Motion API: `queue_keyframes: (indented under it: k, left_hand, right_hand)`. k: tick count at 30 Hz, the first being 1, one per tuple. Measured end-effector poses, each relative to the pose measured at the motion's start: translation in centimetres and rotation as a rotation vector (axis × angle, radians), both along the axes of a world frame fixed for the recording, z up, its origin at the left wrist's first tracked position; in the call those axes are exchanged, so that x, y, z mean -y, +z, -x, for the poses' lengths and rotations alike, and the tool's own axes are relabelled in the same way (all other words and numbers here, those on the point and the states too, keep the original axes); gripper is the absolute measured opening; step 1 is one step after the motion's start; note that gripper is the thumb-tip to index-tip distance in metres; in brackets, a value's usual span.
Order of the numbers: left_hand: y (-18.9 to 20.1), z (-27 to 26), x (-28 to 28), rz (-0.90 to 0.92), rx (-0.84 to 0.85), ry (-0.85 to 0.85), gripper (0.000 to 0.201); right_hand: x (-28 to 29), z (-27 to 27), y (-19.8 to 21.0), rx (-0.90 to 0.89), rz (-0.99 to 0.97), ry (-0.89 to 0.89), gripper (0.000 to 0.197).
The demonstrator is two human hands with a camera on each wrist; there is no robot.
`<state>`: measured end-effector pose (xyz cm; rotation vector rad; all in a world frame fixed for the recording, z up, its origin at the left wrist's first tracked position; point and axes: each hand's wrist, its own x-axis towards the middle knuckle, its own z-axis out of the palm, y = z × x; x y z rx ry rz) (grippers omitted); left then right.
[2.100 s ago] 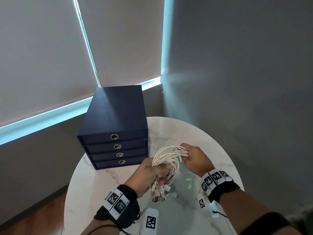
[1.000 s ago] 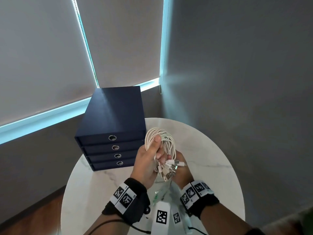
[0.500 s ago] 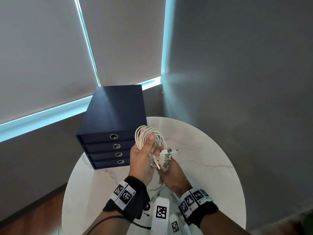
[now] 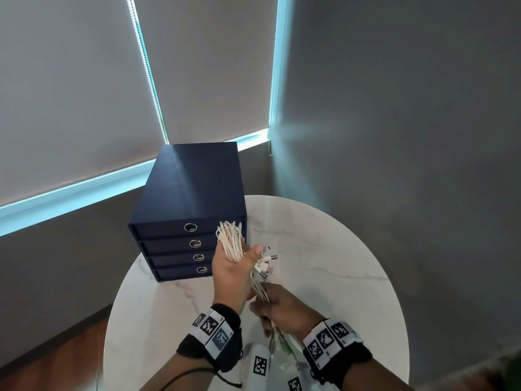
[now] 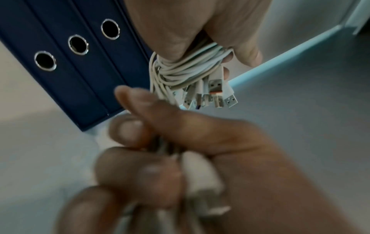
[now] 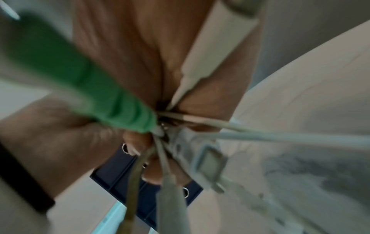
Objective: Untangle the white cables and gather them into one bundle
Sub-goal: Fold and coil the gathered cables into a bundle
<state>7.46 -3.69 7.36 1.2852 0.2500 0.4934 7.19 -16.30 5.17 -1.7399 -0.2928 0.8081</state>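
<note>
White cables (image 4: 232,240) bundled lengthwise, loops pointing up, left hand (image 4: 231,273) fingers clenching them, right hand (image 4: 283,307) gripping tails below.

A glossy white marble look with grey veins is shown by the tabletop (image 4: 324,249). The drawer box (image 4: 194,193) is finished matt navy, with shiny metal rings (image 4: 190,227). Smooth white plastic sheathes the cables (image 4: 231,241).
</note>
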Motion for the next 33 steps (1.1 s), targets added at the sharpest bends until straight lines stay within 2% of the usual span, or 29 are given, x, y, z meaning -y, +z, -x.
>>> queue_keyframes:
  k: [2,5,17,20,22,24,27,30,33]
  left_hand:
    - [-0.2,0.0,0.0,-0.070,-0.004,-0.013,0.037]
    - [-0.2,0.2,0.3,-0.129,0.010,-0.057,0.037]
    - [-2.0,0.7,-0.3,-0.462,-0.038,-0.208,0.042]
    - [-2.0,1.2,-1.4,-0.615,0.030,-0.370,0.057]
    - [-2.0,1.5,-2.1,-0.722,0.032,-0.451,0.072]
    - [-2.2,1.5,-2.6,-0.760,0.019,-0.444,0.075]
    - [-2.2,1.5,-2.8,-0.792,0.008,-0.427,0.074]
    - [-2.0,1.6,-3.3,-0.827,-0.028,-0.474,0.095]
    - [-2.2,1.5,-3.7,-0.850,-0.083,-0.482,0.112]
  right_hand:
    - [0.0,0.0,0.6,-0.069,-0.075,-0.010,0.011]
    - [0.2,-0.5,1.4,-0.137,-0.139,-0.014,0.009]
    - [1.8,-1.7,3.7,-0.253,-0.145,0.003,0.011]
    - [2.2,-2.0,4.2,-0.298,-0.144,-0.007,0.007]
    - [2.4,-2.1,4.3,-0.331,-0.150,-0.028,0.012]
    - [2.2,-2.0,4.4,-0.360,-0.132,-0.024,0.010]
    - [1.8,-1.8,4.3,-0.376,-0.112,-0.012,0.021]
    - [1.7,-1.8,4.7,-0.327,-0.052,-0.005,0.010]
    - [1.7,-2.0,4.8,-0.319,0.017,-0.016,0.017]
